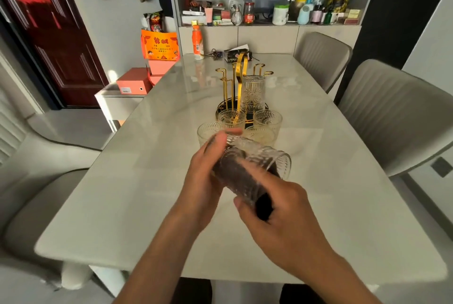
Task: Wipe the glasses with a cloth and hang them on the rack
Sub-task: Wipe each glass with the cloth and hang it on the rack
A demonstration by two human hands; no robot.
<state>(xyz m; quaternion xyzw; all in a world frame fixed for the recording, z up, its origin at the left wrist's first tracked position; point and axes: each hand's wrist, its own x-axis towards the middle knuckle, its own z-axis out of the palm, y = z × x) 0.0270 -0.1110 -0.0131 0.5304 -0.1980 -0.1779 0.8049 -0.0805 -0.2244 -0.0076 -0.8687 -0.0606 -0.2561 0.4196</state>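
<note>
A ribbed clear glass [255, 156] lies tilted above the table, its mouth toward the right. My left hand [206, 176] grips its base end. A dark cloth [263, 205] fills part of the glass, and my right hand [282, 215] holds the cloth against it. Behind them stands the gold rack [239, 68] on its dark round base, with one glass [253, 93] hanging upside down on a peg. Several upright glasses, among them one at the left [208, 131] and one at the right [267, 120], stand in front of the rack.
The pale table [343, 205] carries an orange bottle [197, 42], keys and a dark box [236, 55] at its far end. Grey chairs [392, 112] stand on the right, another on the left. Orange boxes [133, 80] sit on a side unit.
</note>
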